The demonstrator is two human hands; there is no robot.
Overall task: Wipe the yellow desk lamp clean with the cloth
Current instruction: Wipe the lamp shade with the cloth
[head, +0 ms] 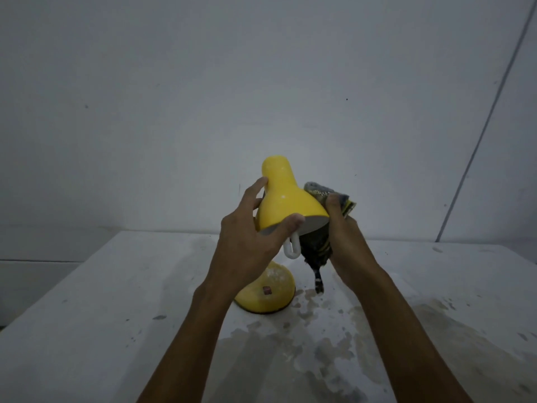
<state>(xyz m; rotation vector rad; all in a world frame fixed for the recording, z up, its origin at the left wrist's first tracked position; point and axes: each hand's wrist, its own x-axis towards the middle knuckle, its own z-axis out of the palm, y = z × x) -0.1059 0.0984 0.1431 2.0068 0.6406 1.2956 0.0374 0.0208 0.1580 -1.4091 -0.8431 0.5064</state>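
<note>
Lamp shade [286,199] axis upright, opening tilted toward me; my left hand [247,242] grips rim, right hand [344,231] presses cloth [319,196] against it.

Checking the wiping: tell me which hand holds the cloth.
The right hand presses the cloth on the shade; the left hand only steadies it.

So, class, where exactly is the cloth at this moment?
In the head view, the cloth is bunched in the right hand, pressed against the right side of the yellow lamp shade, right of centre, its tail hanging toward the table.
</note>
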